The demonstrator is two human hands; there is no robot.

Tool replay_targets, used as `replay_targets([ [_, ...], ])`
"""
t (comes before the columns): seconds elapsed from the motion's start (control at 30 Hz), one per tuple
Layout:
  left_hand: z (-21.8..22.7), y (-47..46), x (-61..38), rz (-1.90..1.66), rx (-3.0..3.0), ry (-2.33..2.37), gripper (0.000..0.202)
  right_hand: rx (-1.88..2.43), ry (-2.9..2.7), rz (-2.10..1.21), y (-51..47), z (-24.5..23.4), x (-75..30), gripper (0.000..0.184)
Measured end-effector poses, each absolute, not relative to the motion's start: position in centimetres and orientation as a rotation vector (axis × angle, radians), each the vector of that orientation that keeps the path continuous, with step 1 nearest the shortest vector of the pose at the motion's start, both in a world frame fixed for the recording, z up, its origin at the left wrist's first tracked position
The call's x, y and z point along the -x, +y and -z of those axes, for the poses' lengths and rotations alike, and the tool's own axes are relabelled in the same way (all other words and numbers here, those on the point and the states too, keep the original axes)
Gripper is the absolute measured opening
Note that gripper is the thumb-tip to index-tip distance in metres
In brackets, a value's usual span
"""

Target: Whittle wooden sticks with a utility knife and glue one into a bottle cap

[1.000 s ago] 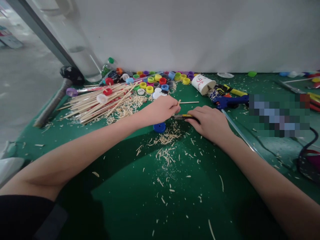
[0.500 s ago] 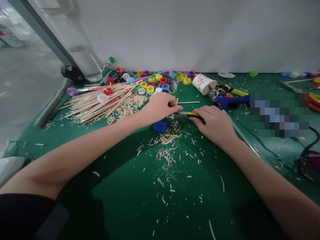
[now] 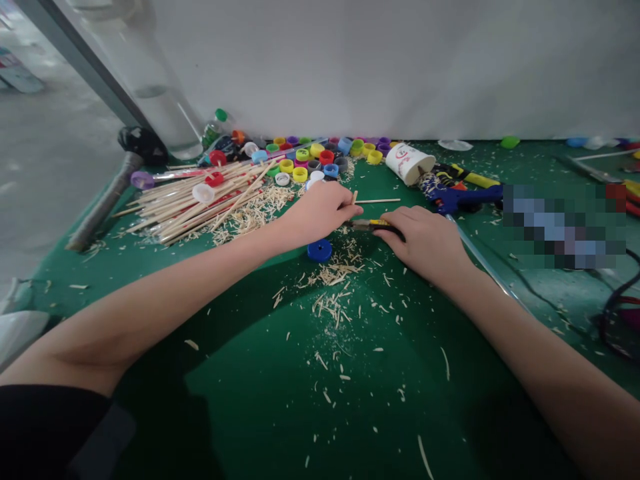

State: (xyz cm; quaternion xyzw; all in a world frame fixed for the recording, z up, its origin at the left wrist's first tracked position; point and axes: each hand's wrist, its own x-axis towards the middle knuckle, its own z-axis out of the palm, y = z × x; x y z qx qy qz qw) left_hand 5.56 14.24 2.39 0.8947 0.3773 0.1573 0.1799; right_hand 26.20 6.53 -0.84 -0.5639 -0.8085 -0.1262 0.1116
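My left hand is closed in a pinch on a thin wooden stick; only a short end shows above the fingers. My right hand is wrapped round a yellow and black utility knife. The blade points left and reaches the left fingertips, where its tip is hard to make out. Just beyond the hands lies another thin stick. Below my left hand a blue bottle cap with a hole in its middle rests on the green table, beside wood shavings.
Many wooden sticks are heaped at the left by more shavings. Coloured bottle caps spread along the wall behind. A paper cup lies on its side near a blue glue gun. A hammer is at the left edge.
The knife and my right hand have shifted slightly left, bringing the blade closer to the left fingertips. My left hand keeps its pinch, nearly still. The view has tipped a little.
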Motion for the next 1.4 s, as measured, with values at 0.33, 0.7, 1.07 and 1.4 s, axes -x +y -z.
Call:
replay_targets([
  [0.33,-3.3,14.0,-5.6,-0.310,-2.466,0.903,0.033,1.652,-2.468,0.382,6.6,1.0,-26.2,0.027],
  [0.7,-2.0,14.8,-5.2,-0.466,-2.416,1.139,0.037,1.603,-2.277,0.383,5.8,1.3,-26.6,0.031],
  [1.07,-2.2,14.5,-5.3,-0.481,-2.434,1.112,0.038,1.659,-2.311,0.375,6.3,1.1,-26.8,0.031],
  [1.4,-2.4,14.4,-5.4,-0.306,-2.494,0.943,0.031,1.675,-2.429,0.331,6.7,0.5,-26.6,0.029],
])
